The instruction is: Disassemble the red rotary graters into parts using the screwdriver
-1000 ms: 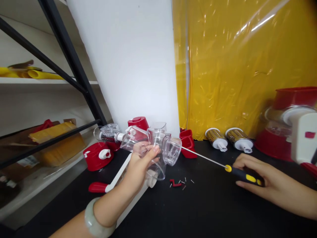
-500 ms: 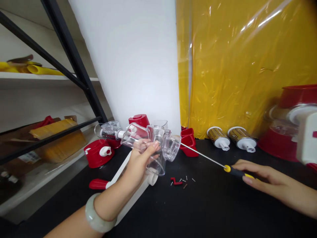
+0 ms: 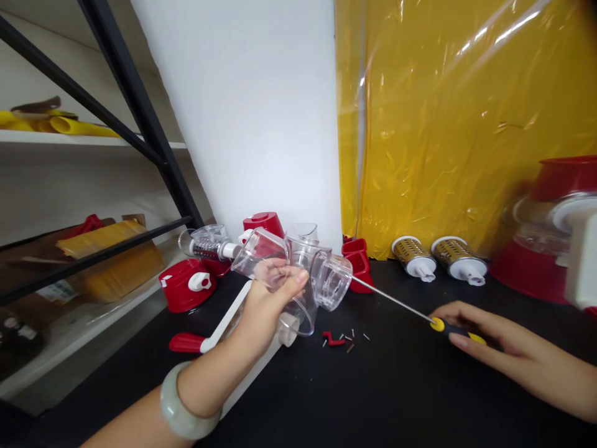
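- Two-handed, gripping clear plastic housing (image 3: 303,252) over black tabletop (image 3: 396,392) with left hand (image 3: 263,308), wrapping fingers round it.
- Gripping yellow-and-black screwdriver (image 3: 437,324) in fingers of right hand (image 3: 489,333), pointing shaft (image 3: 392,298) at housing's right end.

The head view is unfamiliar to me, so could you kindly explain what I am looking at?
There is no robot: a person works barehanded, seen by a camera worn on their head that looks forward and down. The left hand grips a clear plastic housing. The right hand holds a screwdriver, its shaft pointing toward the housing's round end; exactly where the tip rests cannot be made out. On the black table lie a small red bracket and tiny screw-like pieces, with two metal grater drums farther back.
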The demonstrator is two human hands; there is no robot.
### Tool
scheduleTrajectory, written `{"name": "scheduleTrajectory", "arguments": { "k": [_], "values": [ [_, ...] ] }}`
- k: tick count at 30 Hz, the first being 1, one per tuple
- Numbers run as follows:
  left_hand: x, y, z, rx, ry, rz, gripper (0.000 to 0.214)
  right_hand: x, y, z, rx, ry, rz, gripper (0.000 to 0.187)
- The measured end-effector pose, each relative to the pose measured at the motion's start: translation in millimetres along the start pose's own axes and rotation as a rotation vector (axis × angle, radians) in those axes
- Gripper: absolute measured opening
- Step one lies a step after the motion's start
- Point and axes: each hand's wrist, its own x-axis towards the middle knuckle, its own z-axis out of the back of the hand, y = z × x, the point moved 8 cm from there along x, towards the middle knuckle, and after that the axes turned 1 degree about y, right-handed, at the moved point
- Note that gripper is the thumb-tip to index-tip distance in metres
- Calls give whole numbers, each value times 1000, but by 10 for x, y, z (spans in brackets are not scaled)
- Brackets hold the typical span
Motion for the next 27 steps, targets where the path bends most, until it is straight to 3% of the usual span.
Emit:
{"name": "scheduleTrajectory", "arguments": {
  "k": [8,17,27],
  "values": [
    [-11,-37,-3,21,-9,1,70,-22,143,12,-74,16,113,35],
    [-3,-28,-6,22,-13,6,73,14,171,43,-2,-23,-6,52],
    [16,-6,26,32,14,25,70,-54,-73,-107,133,137,-143,53]
  ]
}}
